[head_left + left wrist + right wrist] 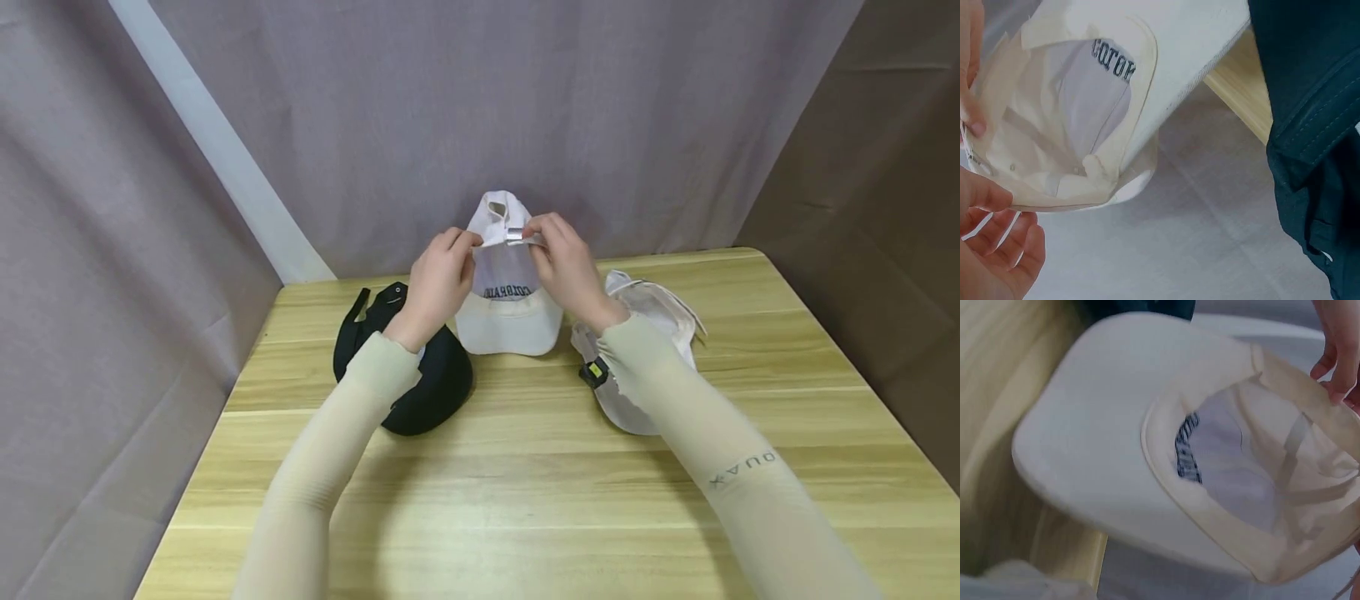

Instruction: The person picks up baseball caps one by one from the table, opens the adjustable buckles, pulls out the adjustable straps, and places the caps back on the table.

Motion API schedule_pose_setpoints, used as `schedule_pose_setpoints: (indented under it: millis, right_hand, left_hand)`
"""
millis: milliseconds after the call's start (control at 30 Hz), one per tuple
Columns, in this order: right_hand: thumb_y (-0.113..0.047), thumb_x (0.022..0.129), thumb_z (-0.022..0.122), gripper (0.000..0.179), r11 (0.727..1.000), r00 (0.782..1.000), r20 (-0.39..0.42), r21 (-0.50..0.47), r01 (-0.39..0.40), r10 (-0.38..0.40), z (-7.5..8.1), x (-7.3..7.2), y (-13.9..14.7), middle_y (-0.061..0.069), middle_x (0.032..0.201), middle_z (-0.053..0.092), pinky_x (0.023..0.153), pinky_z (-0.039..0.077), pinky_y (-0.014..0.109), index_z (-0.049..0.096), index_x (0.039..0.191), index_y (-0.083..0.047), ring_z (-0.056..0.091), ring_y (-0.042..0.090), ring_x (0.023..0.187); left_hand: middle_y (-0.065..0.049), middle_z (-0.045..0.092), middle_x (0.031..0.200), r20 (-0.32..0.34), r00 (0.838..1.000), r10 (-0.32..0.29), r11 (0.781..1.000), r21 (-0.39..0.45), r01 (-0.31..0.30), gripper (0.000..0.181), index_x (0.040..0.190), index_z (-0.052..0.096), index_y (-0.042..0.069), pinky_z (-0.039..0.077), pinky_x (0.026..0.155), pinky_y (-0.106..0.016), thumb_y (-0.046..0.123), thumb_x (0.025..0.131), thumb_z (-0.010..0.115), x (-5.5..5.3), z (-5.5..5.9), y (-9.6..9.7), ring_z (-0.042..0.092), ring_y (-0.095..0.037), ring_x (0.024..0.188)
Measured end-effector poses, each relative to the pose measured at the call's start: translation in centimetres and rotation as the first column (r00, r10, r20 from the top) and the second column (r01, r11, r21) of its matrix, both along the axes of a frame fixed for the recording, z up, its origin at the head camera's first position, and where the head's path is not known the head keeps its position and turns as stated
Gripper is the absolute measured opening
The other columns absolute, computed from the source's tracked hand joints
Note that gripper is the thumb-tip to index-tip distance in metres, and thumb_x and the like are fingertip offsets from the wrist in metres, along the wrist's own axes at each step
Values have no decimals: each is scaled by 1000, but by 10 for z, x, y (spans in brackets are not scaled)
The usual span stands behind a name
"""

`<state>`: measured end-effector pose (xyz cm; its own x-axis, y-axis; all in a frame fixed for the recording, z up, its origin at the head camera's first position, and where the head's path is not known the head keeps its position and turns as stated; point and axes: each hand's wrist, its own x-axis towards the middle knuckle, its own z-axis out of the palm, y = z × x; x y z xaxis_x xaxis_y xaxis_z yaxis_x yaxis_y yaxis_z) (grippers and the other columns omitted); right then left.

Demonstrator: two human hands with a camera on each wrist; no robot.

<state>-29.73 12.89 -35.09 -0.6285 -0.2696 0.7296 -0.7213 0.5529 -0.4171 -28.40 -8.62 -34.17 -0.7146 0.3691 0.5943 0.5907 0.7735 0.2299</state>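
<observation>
A white baseball cap [510, 329] is held up at the back of the table, its underside and brim facing me. Dark lettering shows through inside the crown. My left hand [441, 283] pinches the back rim of the cap; in the left wrist view that left hand [1000, 250] has its other fingers loosely bent. With thumb and fingers, my right hand [566, 262] pinches the back strap beside a silver buckle [514, 234]. The right wrist view shows the cap's brim [1094, 419] large, and most of the right hand falls outside it.
Beneath my left forearm lies a black cap [431, 400]. A pale grey cap [630, 412] with a black and yellow tag [595, 372] lies partly behind my right forearm. Grey curtain [420, 108] hangs behind the wooden table [495, 500].
</observation>
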Motion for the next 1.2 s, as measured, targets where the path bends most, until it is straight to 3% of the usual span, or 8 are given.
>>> schedule_pose_setpoints:
  millis: [133, 233, 500, 767, 1033, 1100, 1200]
  right_hand:
    - [15, 89, 57, 15, 998, 992, -122, -41, -49, 44, -7, 16, -2, 19, 107, 63, 98, 48, 39, 55, 96, 2, 60, 34, 106]
    - [15, 88, 58, 15, 996, 983, -169, -36, -78, 71, -11, 29, -1, 19, 107, 64, 95, 49, 38, 54, 92, 1, 61, 34, 104]
    - [15, 84, 68, 19, 983, 971, -153, 16, -182, 182, -22, 65, 9, 17, 107, 65, 92, 49, 29, 59, 90, 0, 63, 31, 101]
    - [16, 81, 70, 23, 968, 951, -187, 94, -231, 245, -38, 90, 19, 13, 107, 65, 89, 48, 29, 61, 88, -3, 64, 28, 98]
    - [6, 86, 67, 15, 956, 947, -145, 107, -272, 286, -50, 112, 22, 9, 107, 64, 94, 45, 23, 62, 89, -7, 63, 23, 99]
    - [3, 87, 66, 12, 957, 948, -142, 104, -271, 284, -53, 115, 21, 9, 106, 64, 94, 45, 24, 62, 88, -8, 63, 24, 98]
    - [0, 89, 66, 8, 957, 951, -134, 122, -264, 279, -58, 120, 21, 8, 105, 64, 94, 47, 24, 62, 87, -8, 63, 23, 98]
  left_hand:
    - [-11, 63, 106, -87, 995, -47, 999, -16, 46, 22, 117, 64, 2, 51, 71, -38, 0, 98, 54, 20, -7, -5, 59, -27, 89]
    - [-11, 62, 105, -128, 989, -80, 997, -30, 76, 21, 116, 64, 2, 50, 72, -37, -1, 98, 54, 34, -12, -8, 58, -27, 88]
    - [-10, 63, 109, -172, 977, -129, 991, -46, 123, 20, 114, 64, 4, 50, 80, -38, -2, 97, 54, 70, -20, -15, 59, -27, 92]
    - [-9, 63, 110, -144, 966, -215, 974, -108, 200, 23, 113, 63, 4, 50, 79, -37, -6, 92, 59, 98, -30, -16, 59, -27, 92]
    - [-6, 59, 101, -143, 962, -231, 971, -91, 219, 20, 104, 59, 4, 50, 75, -34, -9, 90, 56, 125, -39, -10, 57, -24, 88]
    - [-5, 57, 97, -115, 963, -246, 968, -80, 237, 16, 101, 58, 5, 49, 74, -33, -8, 90, 57, 130, -41, -8, 56, -23, 86]
    - [-1, 55, 94, -21, 962, -272, 961, -62, 270, 8, 98, 58, 8, 48, 72, -31, 3, 94, 62, 135, -42, -3, 54, -19, 85]
